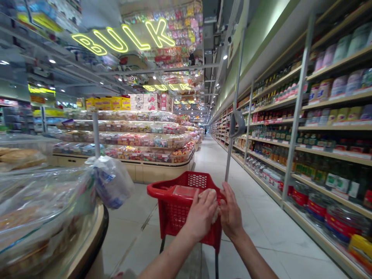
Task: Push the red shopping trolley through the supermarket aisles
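Observation:
A red plastic shopping cart (186,217) with a perforated basket stands right in front of me. My left hand (201,213) is closed over a crumpled white tissue or cloth (214,195), pressing it on the right part of the cart's handle. Beside it, my right hand (231,213) has its fingers stretched out and touches the cart's right rim, close to the tissue. A thin metal pole (235,97) with a grey fitting rises from beyond that hand; its lower end is hidden. A flat panel (183,191) sits in the handle's middle.
Bulk bins (139,145) of wrapped goods stand ahead left. Nearer left, a counter (100,232) carries plastic-covered food, with a roll of plastic bags (109,182) hanging at its corner. Shelves (319,151) of bottles and jars line the right. A tiled aisle (212,151) runs ahead.

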{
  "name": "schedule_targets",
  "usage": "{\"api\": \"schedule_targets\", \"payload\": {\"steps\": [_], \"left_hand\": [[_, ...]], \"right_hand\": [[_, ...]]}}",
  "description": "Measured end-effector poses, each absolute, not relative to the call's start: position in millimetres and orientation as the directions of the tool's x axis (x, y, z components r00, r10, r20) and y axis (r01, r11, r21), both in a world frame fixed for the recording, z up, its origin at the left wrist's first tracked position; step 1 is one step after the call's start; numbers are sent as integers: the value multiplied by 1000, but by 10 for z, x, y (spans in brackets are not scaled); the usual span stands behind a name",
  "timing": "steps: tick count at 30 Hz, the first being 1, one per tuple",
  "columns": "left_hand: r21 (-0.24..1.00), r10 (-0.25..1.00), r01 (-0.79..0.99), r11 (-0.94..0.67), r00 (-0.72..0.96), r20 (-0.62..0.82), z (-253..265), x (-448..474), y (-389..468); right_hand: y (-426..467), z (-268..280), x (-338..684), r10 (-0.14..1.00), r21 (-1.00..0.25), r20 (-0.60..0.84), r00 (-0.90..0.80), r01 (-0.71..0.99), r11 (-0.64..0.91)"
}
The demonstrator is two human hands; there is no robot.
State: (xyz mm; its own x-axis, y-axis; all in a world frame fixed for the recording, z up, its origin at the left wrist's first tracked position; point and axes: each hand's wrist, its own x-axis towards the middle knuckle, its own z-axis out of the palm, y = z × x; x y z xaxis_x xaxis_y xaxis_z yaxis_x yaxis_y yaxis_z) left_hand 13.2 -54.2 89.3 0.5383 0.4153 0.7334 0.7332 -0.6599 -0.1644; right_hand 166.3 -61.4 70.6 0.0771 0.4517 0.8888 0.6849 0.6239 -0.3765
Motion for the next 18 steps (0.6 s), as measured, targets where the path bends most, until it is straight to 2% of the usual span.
{"api": "schedule_targets", "payload": {"steps": [2,5,7,9,11,13,15,18], "left_hand": [[-170,403,739,-652,527,748,871,54,-530],[-15,484,871,-490,287,827,903,-255,-460],[38,495,909,-416,192,847,913,-370,-438],[-36,453,888,-459,268,850,884,-322,-459],[-178,366,812,-555,431,825,838,-214,-492],[-242,323,767,-594,503,802,812,-218,-496],[-177,375,811,-557,436,818,814,-407,-457],[20,490,918,-395,192,850,835,-772,-381]], "right_hand": [[-612,685,1670,484,-400,872,76,681,613],[-612,671,1660,526,-429,847,77,684,590],[-607,667,1629,521,-406,851,66,711,574],[-599,662,1598,494,-357,868,44,747,561],[-594,658,1589,473,-320,881,26,770,552],[-598,659,1606,479,-324,877,28,772,547],[-607,662,1626,501,-351,865,41,762,545],[-611,650,1618,493,-344,869,37,762,548]]}}
